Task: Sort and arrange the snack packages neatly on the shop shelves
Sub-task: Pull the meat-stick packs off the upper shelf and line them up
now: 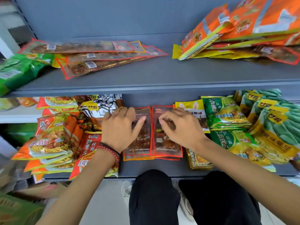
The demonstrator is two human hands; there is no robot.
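Left hand [119, 127]: fingers spread, flat on left clear packet [143, 143].
Right hand [180, 127]: fingers curled, pinching right clear packet [164, 146].
Packets: side by side, mid lower shelf [154, 168]; orange noodle packs [53, 143] at 9 o'clock, green packs [227, 112] at 3 o'clock.

Red-edged packets [159, 148], centre: upper halves covered by left hand [119, 127] and right hand [181, 127]; right hand's grip unclear, label print unreadable. Orange packs [243, 21], upper right: blurred, cropped by top and right edges. Green bags [14, 73], left edge: cut off. Green object [16, 210], lower left corner: blurred, cropped
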